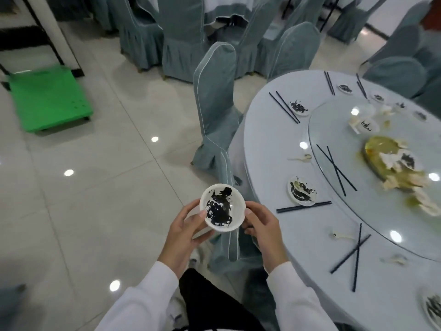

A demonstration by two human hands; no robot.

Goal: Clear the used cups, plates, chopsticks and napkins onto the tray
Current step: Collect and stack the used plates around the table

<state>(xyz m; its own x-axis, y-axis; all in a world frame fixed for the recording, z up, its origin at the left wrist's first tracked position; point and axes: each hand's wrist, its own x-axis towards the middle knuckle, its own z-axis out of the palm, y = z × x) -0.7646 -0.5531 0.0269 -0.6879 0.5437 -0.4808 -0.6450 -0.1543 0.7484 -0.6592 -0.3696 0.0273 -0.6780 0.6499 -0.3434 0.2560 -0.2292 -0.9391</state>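
I hold a white bowl [222, 209] smeared with black between both hands, out over the floor, clear of the table's [267, 144] left edge. My left hand [185, 231] curls under its left side; my right hand [261, 226] pinches its right rim. A dirty plate [301, 193] and chopsticks [304, 206] sit near the table's left edge.

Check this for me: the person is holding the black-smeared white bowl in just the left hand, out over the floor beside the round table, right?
Not quite. The head view shows both hands on the bowl: the left hand and the right hand grip opposite sides. The rest holds: it is white, smeared black, and held over the floor beside the round table.
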